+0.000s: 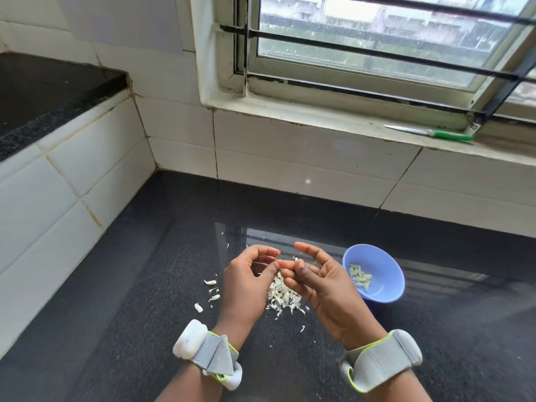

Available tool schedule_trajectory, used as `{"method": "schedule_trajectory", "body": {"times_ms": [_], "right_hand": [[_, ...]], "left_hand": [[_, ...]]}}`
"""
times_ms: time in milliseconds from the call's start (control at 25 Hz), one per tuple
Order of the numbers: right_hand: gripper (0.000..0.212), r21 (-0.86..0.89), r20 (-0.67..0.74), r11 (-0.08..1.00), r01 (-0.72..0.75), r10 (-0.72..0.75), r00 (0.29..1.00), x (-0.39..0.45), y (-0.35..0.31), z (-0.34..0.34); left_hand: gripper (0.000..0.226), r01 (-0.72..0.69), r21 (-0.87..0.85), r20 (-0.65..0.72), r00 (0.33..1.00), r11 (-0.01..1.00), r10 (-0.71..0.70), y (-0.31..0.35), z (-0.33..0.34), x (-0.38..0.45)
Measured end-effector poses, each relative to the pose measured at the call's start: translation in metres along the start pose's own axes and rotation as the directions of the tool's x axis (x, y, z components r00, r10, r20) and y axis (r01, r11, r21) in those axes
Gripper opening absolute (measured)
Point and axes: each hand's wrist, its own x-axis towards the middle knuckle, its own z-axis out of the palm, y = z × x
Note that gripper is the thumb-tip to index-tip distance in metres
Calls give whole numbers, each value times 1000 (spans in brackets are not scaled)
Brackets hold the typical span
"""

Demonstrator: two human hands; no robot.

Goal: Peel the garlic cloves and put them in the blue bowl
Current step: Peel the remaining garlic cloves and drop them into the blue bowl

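My left hand (246, 282) and my right hand (322, 285) meet above the black counter, fingertips together. My right hand pinches a small garlic clove (295, 259), of which only a white tip shows between thumb and fingers. My left hand's thumb and fingertips pinch at the same clove. A pile of papery garlic skins (282, 297) lies on the counter under both hands. The blue bowl (383, 262) stands just right of my right hand and holds several peeled cloves (359, 277). A few unpeeled cloves (210, 282) lie left of my left hand.
A green-handled knife (435, 132) lies on the window sill at the far right. White tiled walls bound the black counter (174, 285) at the back and left. A raised black ledge (43, 91) sits at the upper left.
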Motion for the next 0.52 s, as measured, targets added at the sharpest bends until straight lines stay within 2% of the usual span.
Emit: {"method": "schedule_trajectory", "body": {"times_ms": [80,160,360,520], "right_hand": [[31,-73,-24,997,34,-36,999,0,1,0],[23,-128,-38,990,61,-66,997,1,2,0],[27,-104,-8,993,60,-61,998,0,2,-2],[26,-130,-17,987,90,-93,996,1,3,-3]], "left_hand": [[17,-3,14,-2,1000,1000,3,-1,0,0],[11,-12,13,-10,1000,1000,12,-2,0,0],[5,-32,-60,15,999,998,33,4,-1,-4],[3,-66,-5,7,998,998,66,4,-1,-5]]}}
